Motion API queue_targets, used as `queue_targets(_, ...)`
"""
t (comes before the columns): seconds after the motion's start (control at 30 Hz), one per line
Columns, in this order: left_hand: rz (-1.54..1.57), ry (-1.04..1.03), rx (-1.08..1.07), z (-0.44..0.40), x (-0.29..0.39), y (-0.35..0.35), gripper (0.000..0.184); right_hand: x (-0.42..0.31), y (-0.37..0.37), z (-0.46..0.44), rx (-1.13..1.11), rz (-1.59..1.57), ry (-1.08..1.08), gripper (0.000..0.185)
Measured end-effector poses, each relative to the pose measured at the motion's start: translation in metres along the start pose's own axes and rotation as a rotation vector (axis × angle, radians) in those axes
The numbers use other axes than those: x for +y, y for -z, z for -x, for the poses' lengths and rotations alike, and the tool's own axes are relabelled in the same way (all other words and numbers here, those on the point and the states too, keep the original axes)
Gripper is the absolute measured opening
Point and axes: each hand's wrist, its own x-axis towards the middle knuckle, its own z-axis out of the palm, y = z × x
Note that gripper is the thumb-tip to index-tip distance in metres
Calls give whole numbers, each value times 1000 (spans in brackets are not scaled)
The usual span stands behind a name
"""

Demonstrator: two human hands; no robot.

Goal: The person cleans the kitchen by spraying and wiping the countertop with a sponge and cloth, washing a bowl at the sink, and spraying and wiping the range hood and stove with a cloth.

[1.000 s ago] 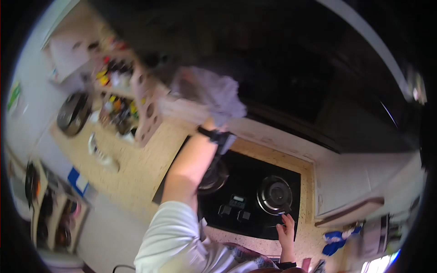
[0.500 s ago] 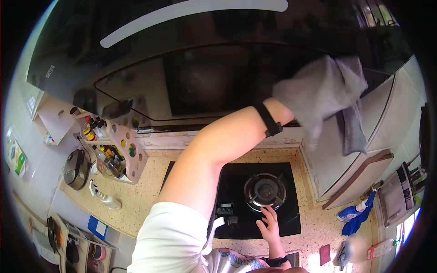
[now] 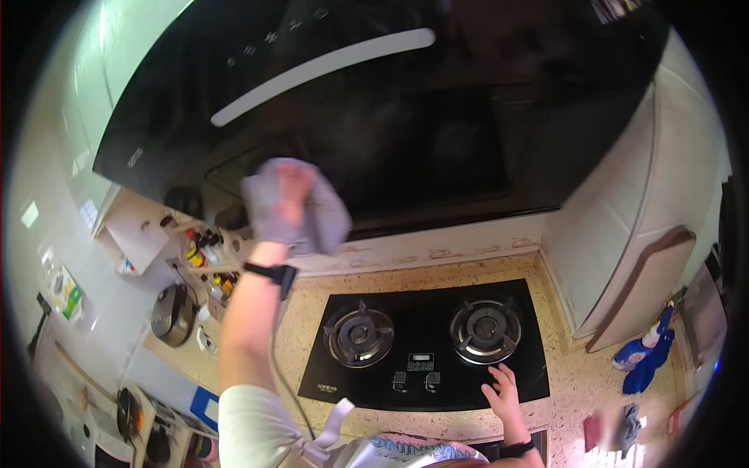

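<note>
My left hand (image 3: 293, 195), smeared by motion, presses a grey cloth (image 3: 326, 222) against the lower left part of the black glass range hood (image 3: 374, 117). The cloth drapes around the hand and hangs down on its right side. Over the front right of the black two-burner gas hob (image 3: 441, 312) is my right hand (image 3: 505, 394), its fingers apart and nothing in them. Its fingertips lie just below the right burner (image 3: 485, 331); whether they touch the glass I cannot tell.
At the left stand a spice rack (image 3: 214, 249) with bottles and a rice cooker (image 3: 173, 313). A wooden board (image 3: 644, 288) leans against the cabinet side at the right. A spray bottle with a blue cloth (image 3: 649, 360) is on the right of the counter (image 3: 569, 382).
My left hand has swept the cloth from the right end of the hood to its lower left. The view has shifted, uncovering the left burner. My right hand stays near the right burner.
</note>
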Motion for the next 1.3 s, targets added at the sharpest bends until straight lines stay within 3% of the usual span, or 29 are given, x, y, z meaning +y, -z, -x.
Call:
queue_targets(0.03, -497, -231, 615, 12, 26, 6, 84, -7, -2, -9, 2, -24, 48, 48)
queue_targets(0.07, -1111, -201, 979, -2, 69, 6, 83, -16, -5, -18, -5, -45, 88, 48)
queue_targets(0.1, -1935, -71, 1069, -22, 103, 4, 81, -26, -6, -26, -36, -46, 130, 47)
queue_targets(0.17, -2473, -41, 1025, -62, 136, -9, 78, -50, -9, -37, -82, -74, 167, 47)
queue_targets(0.27, -2602, -154, 768, -142, 111, -33, 74, -53, -19, -42, -116, -131, 234, 49)
queue_targets(0.4, -2487, -306, 197, -256, -18, -93, 69, -66, -18, -37, -119, -175, 256, 49)
queue_targets(0.5, -2253, -345, -187, -318, -135, -152, 65, -65, -18, -32, -71, -192, 247, 49)
queue_targets(0.6, -1976, -344, -401, -340, -232, -188, 61, -63, -9, -21, -1, -224, 172, 48)
queue_targets(0.67, -1591, -426, -466, -310, -279, -165, 41, -49, -3, -10, 70, -209, 127, 46)
queue_targets(0.7, -1677, -481, -473, -296, -303, -163, 36, -39, -1, -4, 88, -211, 82, 46)
queue_targets(0.73, -2015, -682, -456, -274, -328, -150, 33, -27, 1, 3, 107, -210, 38, 46)
queue_targets(0.77, -2650, -1213, -221, -250, -353, -123, 30, -18, 2, 11, 119, -225, -14, 46)
queue_targets(0.8, -2885, -1451, -98, -226, -368, -101, 28, -8, 1, 17, 133, -241, -63, 46)
queue_targets(0.83, -2553, -818, -277, -181, -396, -79, 22, 6, -1, 23, 133, -250, -86, 46)
queue_targets(0.87, -2220, -359, -600, -174, -373, -83, 21, 16, -4, 28, 133, -234, -113, 46)
queue_targets(0.9, -1599, 247, -661, -168, -348, -87, 21, 19, -5, 31, 125, -230, -135, 45)
queue_targets(0.93, -1259, 671, -534, -161, -324, -92, 21, 21, -6, 33, 116, -227, -160, 45)
queue_targets(1.03, -1183, 781, -335, -114, -313, -64, 23, 28, -16, 31, 84, -233, -179, 44)
queue_targets(1.17, -1315, 830, -406, -83, -250, -54, 23, 10, -24, 11, 4, -190, -166, 45)
queue_targets(1.23, -1236, 1063, -345, -47, -228, -11, 27, 4, -28, -1, -26, -172, -141, 45)
queue_targets(1.3, -1329, 1084, -265, 2, -183, 15, 27, 1, -35, -9, -51, -160, -116, 45)
